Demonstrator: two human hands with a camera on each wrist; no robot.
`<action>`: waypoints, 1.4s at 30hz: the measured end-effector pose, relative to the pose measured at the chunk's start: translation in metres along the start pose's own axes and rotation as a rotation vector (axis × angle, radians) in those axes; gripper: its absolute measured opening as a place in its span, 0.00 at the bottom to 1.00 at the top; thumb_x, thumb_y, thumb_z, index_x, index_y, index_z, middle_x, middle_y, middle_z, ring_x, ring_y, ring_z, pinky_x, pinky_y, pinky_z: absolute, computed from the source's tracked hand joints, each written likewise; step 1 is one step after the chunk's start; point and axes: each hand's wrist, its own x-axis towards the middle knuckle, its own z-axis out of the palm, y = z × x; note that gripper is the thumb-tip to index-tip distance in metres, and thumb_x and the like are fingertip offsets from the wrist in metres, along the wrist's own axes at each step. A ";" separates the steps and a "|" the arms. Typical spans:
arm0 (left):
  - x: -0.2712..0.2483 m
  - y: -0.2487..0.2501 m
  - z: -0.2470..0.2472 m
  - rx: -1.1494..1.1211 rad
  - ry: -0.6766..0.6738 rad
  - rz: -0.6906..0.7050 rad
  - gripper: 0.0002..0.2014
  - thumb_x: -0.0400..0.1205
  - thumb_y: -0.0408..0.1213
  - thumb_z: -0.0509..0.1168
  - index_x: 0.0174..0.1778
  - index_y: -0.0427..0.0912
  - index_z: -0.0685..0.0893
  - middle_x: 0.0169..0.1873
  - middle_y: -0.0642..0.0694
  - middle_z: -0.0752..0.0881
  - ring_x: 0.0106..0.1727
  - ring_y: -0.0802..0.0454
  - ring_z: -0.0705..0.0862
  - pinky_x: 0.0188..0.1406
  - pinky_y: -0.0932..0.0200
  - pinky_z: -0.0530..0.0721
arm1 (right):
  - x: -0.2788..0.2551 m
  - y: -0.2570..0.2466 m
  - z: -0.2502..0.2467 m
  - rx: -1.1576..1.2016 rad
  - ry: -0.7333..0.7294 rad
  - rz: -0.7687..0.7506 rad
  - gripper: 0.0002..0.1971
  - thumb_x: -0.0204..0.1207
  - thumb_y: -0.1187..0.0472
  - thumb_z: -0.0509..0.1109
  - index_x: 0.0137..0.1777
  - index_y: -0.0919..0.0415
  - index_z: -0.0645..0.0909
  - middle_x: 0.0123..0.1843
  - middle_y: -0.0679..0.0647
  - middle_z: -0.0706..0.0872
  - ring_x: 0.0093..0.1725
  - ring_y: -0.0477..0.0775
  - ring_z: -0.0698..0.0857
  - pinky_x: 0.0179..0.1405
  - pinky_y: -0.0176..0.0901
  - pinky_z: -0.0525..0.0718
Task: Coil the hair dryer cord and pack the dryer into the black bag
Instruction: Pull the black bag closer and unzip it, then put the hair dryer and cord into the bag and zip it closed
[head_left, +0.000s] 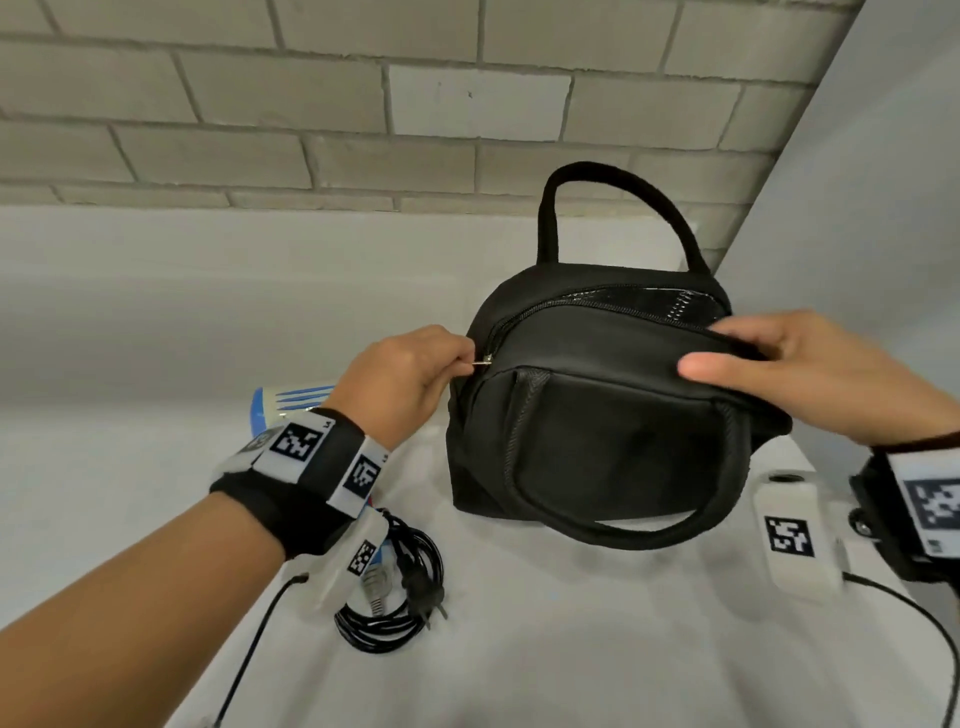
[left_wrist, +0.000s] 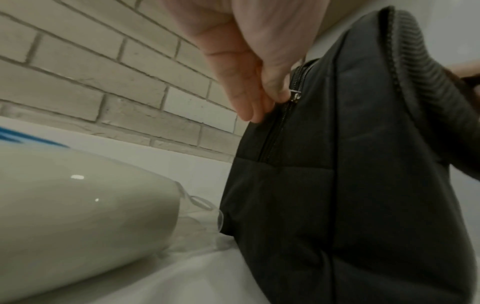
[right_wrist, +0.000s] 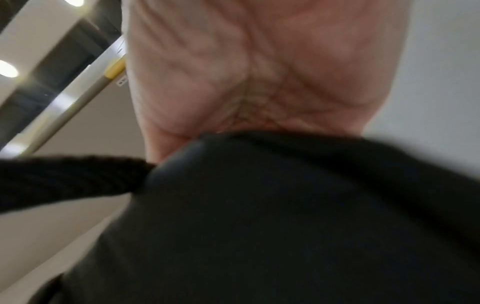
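The black bag (head_left: 608, 447) stands on the white table, one handle up, the other hanging down its front. My left hand (head_left: 415, 376) pinches the small metal zipper pull (head_left: 484, 363) at the bag's left side; the left wrist view shows my fingers (left_wrist: 275, 90) on the pull (left_wrist: 294, 97). My right hand (head_left: 769, 364) grips the top front edge of the bag (right_wrist: 285, 205), thumb on the front, fingers over the partly open zipper. The white and blue hair dryer (head_left: 291, 402) lies left of the bag, mostly hidden by my left wrist. Its black cord (head_left: 400, 597) lies coiled near the front, plug on top.
A grey brick wall (head_left: 311, 104) runs behind the table. A plain wall (head_left: 857, 234) closes the right side. The dryer body (left_wrist: 78, 205) lies close to the bag's left side. Thin black cables (head_left: 249, 660) trail from my wrist cameras across the table front.
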 end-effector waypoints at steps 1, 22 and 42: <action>0.000 -0.001 0.001 0.032 -0.011 0.016 0.08 0.78 0.42 0.52 0.41 0.47 0.76 0.33 0.41 0.85 0.31 0.47 0.80 0.31 0.57 0.80 | 0.003 -0.005 0.006 0.006 -0.014 -0.040 0.07 0.67 0.52 0.72 0.37 0.55 0.86 0.32 0.43 0.90 0.28 0.37 0.83 0.30 0.24 0.79; -0.043 0.008 -0.053 0.069 -0.160 -0.531 0.05 0.77 0.43 0.65 0.38 0.49 0.77 0.34 0.58 0.81 0.38 0.52 0.82 0.40 0.58 0.79 | -0.004 0.008 -0.007 0.060 0.337 -0.348 0.23 0.58 0.29 0.67 0.54 0.31 0.76 0.48 0.30 0.83 0.54 0.33 0.79 0.60 0.25 0.73; -0.099 -0.025 -0.006 -0.522 0.012 -1.339 0.24 0.69 0.52 0.71 0.48 0.35 0.79 0.40 0.38 0.87 0.37 0.44 0.86 0.36 0.56 0.84 | -0.012 -0.027 0.215 -0.604 -0.633 -0.098 0.35 0.68 0.38 0.66 0.70 0.57 0.65 0.67 0.57 0.72 0.68 0.57 0.69 0.63 0.51 0.72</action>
